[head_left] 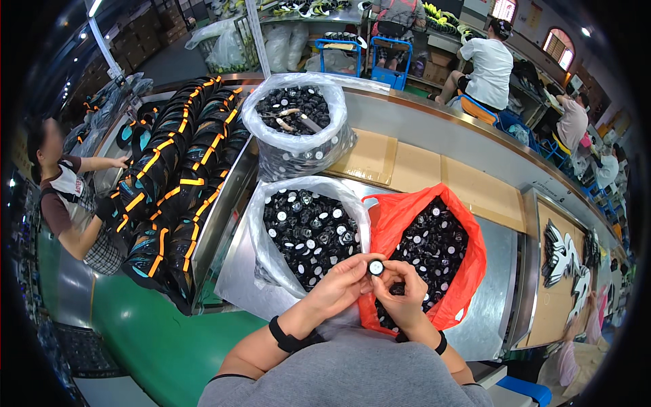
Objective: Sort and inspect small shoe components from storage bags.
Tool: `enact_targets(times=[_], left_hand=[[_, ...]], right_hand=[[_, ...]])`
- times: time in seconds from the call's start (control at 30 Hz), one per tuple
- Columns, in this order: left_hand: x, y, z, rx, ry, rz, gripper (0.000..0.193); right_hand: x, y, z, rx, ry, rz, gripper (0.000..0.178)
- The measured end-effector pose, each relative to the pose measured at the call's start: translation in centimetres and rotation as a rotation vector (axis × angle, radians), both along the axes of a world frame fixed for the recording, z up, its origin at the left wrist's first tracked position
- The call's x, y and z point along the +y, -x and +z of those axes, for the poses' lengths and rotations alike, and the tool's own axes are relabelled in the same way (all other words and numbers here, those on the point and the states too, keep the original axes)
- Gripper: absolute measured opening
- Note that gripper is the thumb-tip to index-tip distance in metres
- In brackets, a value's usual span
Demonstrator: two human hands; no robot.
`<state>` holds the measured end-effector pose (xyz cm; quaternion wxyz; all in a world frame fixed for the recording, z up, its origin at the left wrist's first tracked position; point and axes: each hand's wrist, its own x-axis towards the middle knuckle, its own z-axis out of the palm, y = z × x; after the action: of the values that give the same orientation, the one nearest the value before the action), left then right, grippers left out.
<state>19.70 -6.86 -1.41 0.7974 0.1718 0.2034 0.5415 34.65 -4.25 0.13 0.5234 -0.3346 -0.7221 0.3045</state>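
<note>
Stacks of black shoe parts with orange stripes [178,169] are laid along the metal bench [498,271] at the left. A clear bag of black parts [296,122] is set further back, with flat cardboard sheets [420,169] spread beside it. A seated person in a white shirt [489,64] is seen behind, near blue trolleys [366,57].

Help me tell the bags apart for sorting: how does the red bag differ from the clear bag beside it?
The red bag is opaque red plastic; the clear bag is see-through. The red bag lies on the person's right, just beyond the right hand; the clear bag lies left, beyond the left hand. Both are open and hold small black round parts with white centres, like the part held between the hands.
</note>
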Motion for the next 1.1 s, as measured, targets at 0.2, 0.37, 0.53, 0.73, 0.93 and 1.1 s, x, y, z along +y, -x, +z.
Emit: enact_targets(times=[0.2, 0.37, 0.53, 0.73, 0.93, 1.1], left_hand=[[0.1, 0.3, 0.3, -0.033, -0.092, 0.02, 0.033], [0.1, 0.1, -0.2, -0.066, -0.06, 0.013, 0.034], [-0.1, -0.1, -0.4, -0.083, -0.034, 0.055, 0.032], [-0.3, -0.2, -0.1, -0.077, -0.041, 0.113, 0.03], [0.0, 1.2, 0.6, 0.14, -0.001, 0.313, 0.025], [0.2, 4.9, 0.8, 0.297, -0.033, 0.536, 0.022]], right_hand=[[-0.1, 0.0, -0.3, -0.003, -0.008, -0.012, 0.031], [0.0, 0.1, -0.1, -0.02, -0.045, -0.022, 0.032], [0.1, 0.1, -0.2, -0.026, -0.05, -0.023, 0.031], [0.1, 0.6, -0.5, -0.018, -0.026, -0.013, 0.031], [0.6, 0.5, 0.5, 0.455, 0.804, 0.252, 0.021], [2.9, -1.2, -1.0, 0.995, 1.264, 0.483, 0.023]])
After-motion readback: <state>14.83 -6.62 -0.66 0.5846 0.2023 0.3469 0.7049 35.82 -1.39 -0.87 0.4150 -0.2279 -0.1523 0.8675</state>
